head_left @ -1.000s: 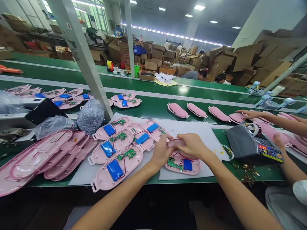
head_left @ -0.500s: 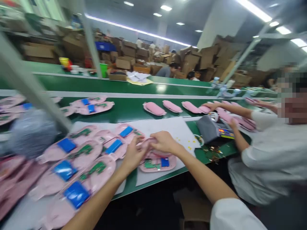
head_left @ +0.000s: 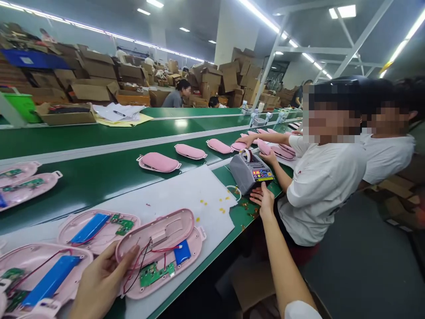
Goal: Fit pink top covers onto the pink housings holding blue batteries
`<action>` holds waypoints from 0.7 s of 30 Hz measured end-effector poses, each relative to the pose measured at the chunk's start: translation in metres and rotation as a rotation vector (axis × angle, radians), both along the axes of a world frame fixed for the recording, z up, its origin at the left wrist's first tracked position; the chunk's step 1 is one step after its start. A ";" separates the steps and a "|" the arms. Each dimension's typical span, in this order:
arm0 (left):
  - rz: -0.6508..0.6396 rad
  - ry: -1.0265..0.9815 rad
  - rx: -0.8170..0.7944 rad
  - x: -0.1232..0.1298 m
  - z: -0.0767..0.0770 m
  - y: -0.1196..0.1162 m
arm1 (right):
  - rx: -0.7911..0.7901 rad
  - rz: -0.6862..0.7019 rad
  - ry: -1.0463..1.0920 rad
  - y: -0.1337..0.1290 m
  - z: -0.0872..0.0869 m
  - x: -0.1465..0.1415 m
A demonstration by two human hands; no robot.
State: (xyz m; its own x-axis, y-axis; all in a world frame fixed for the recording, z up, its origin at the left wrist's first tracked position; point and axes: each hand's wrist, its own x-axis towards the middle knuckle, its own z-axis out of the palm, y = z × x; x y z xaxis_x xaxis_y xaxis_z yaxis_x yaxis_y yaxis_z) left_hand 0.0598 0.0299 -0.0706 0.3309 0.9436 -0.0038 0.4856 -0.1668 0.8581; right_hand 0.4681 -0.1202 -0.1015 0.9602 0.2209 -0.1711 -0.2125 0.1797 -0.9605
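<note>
My left hand [head_left: 99,279] grips one end of an oval pink plastic shell [head_left: 181,223], tilted with its hollow inside facing me. Red and black wires run from it down to a second pink shell [head_left: 197,254], lying beneath it on the white sheet. That lower half holds a green circuit board [head_left: 154,274] and a blue battery pack [head_left: 182,252]. Out to the right, my right hand [head_left: 265,203] is at the front lower edge of a grey tape dispenser [head_left: 242,175], fingers apart. No object shows in those fingers.
More open pink shells with batteries [head_left: 51,281] lie at left. Closed pink cases [head_left: 159,162] line the green bench [head_left: 99,188]. A co-worker [head_left: 327,190] at right handles similar cases. Yellow scraps dot the white sheet [head_left: 186,190]. A pale frame post [head_left: 268,66] stands beyond.
The view has swung right. My right hand has left the pink shell and moved to the tape dispenser. My left hand keeps the shell, now tilted with its inside showing.
</note>
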 end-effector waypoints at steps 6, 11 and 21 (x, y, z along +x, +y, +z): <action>0.019 0.013 -0.016 0.000 -0.001 -0.003 | 0.056 0.038 0.005 -0.005 -0.009 0.007; -0.067 -0.227 -0.094 -0.001 -0.001 -0.017 | 0.057 -0.024 -0.132 -0.034 -0.002 -0.015; -0.141 -0.603 -0.316 0.003 -0.011 -0.028 | -0.409 1.333 -1.634 0.077 0.095 -0.221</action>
